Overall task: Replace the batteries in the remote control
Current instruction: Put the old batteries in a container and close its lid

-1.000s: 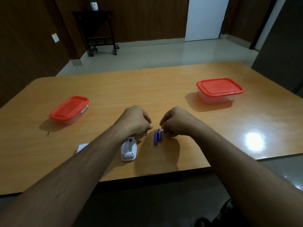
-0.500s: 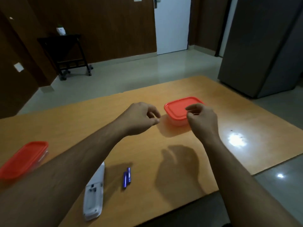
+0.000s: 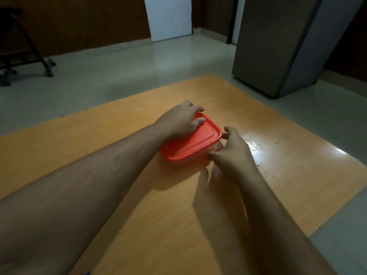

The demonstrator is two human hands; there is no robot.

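Both hands were on the red-lidded box, remote nowhere in shot

My left hand [image 3: 178, 121] lay across the far end of the red lid [image 3: 191, 142], fingers curled over its edge, probably to pin the plastic box [image 3: 185, 162] to the bench [image 3: 288, 175]. My right hand [image 3: 231, 150] pinched the near corner's rim, I'd guess to pry it up for fresh batteries. Couldn't see inside the box. The remote control and old batteries were out of view.
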